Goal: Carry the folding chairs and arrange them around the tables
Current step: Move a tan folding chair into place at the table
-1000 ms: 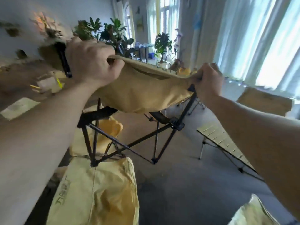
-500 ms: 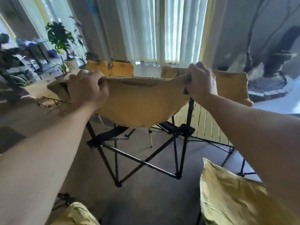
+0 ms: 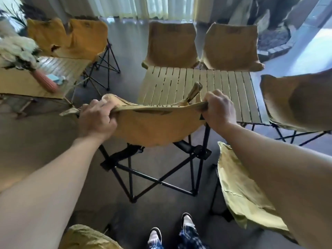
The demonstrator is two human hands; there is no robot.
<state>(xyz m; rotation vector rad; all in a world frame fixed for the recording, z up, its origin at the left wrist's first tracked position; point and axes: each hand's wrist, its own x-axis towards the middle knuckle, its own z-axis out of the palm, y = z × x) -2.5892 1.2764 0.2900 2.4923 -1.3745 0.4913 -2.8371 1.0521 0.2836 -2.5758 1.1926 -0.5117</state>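
I have the folding chair by the top edge of its mustard fabric back, my left hand fisted around the left corner and my right hand fisted around the right corner, the cloth stretched taut between them. Its black crossed frame hangs below, legs opened out; whether the feet touch the floor or hang just above it I cannot tell. The chair faces the near long edge of the slatted table, close enough that its back overlaps the table's edge in my view, so I judge this one is about at its spot and only needs setting down and squaring up. Around that table the work looks well along: two matching chairs stand side by side on the far side, and another sits at the right end. A further yellow-green chair waits just beside my right forearm, and part of another shows by my feet, so some may yet need placing. A second table at left has two chairs beyond it.
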